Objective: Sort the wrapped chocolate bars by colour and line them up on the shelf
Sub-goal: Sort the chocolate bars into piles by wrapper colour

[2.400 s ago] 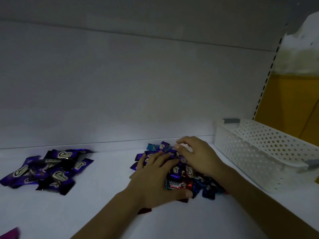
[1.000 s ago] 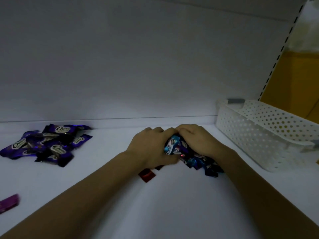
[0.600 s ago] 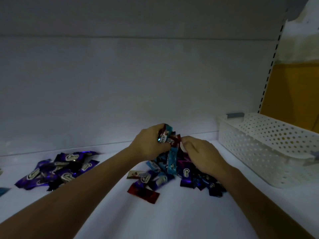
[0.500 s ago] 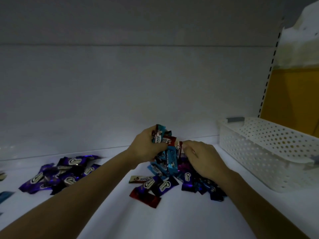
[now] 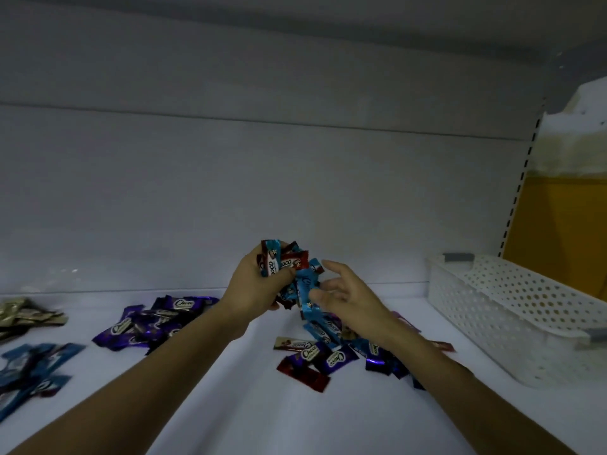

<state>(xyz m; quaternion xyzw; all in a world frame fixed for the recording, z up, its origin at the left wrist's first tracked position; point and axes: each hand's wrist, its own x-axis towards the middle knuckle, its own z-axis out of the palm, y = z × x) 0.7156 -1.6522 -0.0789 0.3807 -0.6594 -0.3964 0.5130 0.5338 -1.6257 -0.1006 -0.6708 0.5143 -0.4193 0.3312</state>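
Note:
My left hand [image 5: 254, 285] grips a bunch of wrapped chocolate bars [image 5: 283, 262], blue and red, lifted above the shelf. My right hand [image 5: 345, 295] is beside it with fingers spread, its thumb against a blue bar [image 5: 304, 290] hanging from the bunch. Below lies a mixed pile of bars [image 5: 323, 351] in red, purple and blue. A purple pile [image 5: 147, 325] sits to the left, a blue pile [image 5: 26, 372] at the far left front and a pale gold pile [image 5: 23, 316] at the far left back.
The white shelf [image 5: 246, 405] has a back wall close behind the piles. A white perforated basket [image 5: 512, 310] stands at the right end. A slotted shelf upright [image 5: 519, 188] and a yellow wall lie beyond it.
My left hand scooped a bunch of bars out of the mixed pile and raised it. My right hand left the pile and opened beside the bunch. The view shifted, showing more piles at left.

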